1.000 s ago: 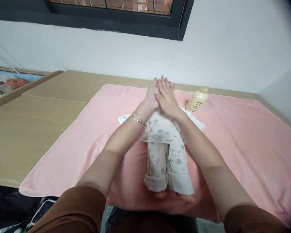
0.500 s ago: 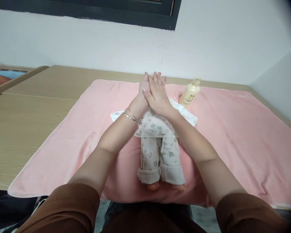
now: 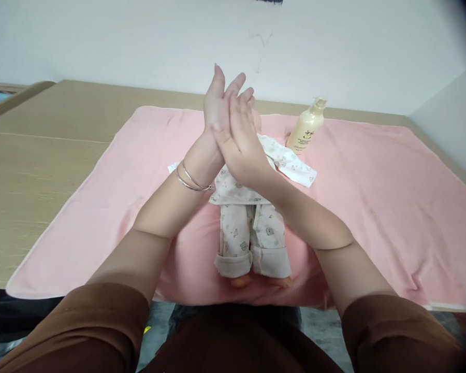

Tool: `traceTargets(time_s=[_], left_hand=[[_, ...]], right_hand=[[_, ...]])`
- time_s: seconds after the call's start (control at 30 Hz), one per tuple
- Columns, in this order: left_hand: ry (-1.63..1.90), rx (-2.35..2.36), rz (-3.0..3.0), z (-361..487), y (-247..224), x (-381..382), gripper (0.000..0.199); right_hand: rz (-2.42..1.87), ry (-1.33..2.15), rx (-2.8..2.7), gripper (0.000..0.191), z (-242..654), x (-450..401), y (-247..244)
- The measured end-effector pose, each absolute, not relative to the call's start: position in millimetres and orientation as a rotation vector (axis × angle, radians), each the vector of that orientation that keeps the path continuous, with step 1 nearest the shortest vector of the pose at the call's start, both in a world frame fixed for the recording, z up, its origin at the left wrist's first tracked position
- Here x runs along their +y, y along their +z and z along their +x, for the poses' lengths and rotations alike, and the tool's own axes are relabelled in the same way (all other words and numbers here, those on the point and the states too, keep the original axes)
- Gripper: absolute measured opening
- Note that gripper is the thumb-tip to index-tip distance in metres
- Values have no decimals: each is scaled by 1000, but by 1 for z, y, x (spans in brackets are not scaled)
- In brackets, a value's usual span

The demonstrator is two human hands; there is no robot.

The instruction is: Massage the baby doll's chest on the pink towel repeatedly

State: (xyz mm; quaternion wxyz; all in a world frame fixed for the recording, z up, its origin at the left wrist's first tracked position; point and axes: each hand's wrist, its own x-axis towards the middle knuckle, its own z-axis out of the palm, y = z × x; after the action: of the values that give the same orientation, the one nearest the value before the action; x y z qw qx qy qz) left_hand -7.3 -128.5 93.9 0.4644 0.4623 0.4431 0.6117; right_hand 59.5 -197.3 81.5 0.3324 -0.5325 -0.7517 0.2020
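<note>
My left hand (image 3: 217, 106), with silver bangles on its wrist, is palm up with its fingers stretched out. Pressed flat against that palm is my right hand (image 3: 243, 142), its fingers extended; neither holds an object. Below them a baby doll (image 3: 236, 233) lies on its back in a white printed top and matching trousers with rolled cuffs, feet toward me. My hands and forearms hide most of its head and chest. Just right of the doll's sleeve stands a cream-coloured pump bottle (image 3: 306, 129).
A pink blanket (image 3: 373, 207) covers much of the wooden table (image 3: 42, 171), with a few wrinkles at the right. Behind rises a white wall (image 3: 140, 46). At the far left is a wooden rail (image 3: 19, 101) with something blue beyond it.
My hands, still palm to palm, have risen and shifted slightly left, and the left fingers are spread wider. The view has tilted down, so the dark frame on the wall is almost gone.
</note>
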Motion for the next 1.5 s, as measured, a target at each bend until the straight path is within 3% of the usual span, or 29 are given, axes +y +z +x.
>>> traceTargets(time_s=[0.07, 0.2, 0.33, 0.43, 0.6, 0.77, 0.9, 1.0, 1.13, 1.33, 1.5], left_hand=[[1424, 949, 996, -7, 96, -134, 63], [1318, 856, 838, -9, 85, -139, 57], [1389, 986, 963, -14, 37, -117, 27], [1523, 1086, 1048, -17, -1, -105, 22], [1561, 1156, 1136, -20, -29, -108, 21], [1525, 1184, 1271, -21, -38, -114, 8], [1479, 1346, 1516, -22, -48, -113, 19], [1448, 1390, 1601, -24, -52, -111, 23], [1453, 1437, 1663, -25, -54, -109, 28], [1407, 1435, 1745, -23, -53, -110, 23], [1335, 1535, 1782, -19, -46, -115, 20]], right_hand=[[-1290, 501, -2028, 71, 65, -201, 86], [-1116, 469, -2114, 52, 106, -179, 95], [-1147, 621, -2116, 40, 140, -146, 78], [-1304, 506, -2186, 32, 137, -140, 47], [-1189, 388, -2413, 38, 122, -142, 10], [-1412, 452, -2305, 49, 140, -125, 6], [-1713, 255, -2228, 56, 125, -149, 14], [-1597, 105, -2471, 56, 105, -170, 19], [-1434, 260, -2516, 56, 111, -152, 17], [-1791, 274, -2187, 71, 126, -144, 5], [-1592, 150, -2385, 60, 110, -167, 10]])
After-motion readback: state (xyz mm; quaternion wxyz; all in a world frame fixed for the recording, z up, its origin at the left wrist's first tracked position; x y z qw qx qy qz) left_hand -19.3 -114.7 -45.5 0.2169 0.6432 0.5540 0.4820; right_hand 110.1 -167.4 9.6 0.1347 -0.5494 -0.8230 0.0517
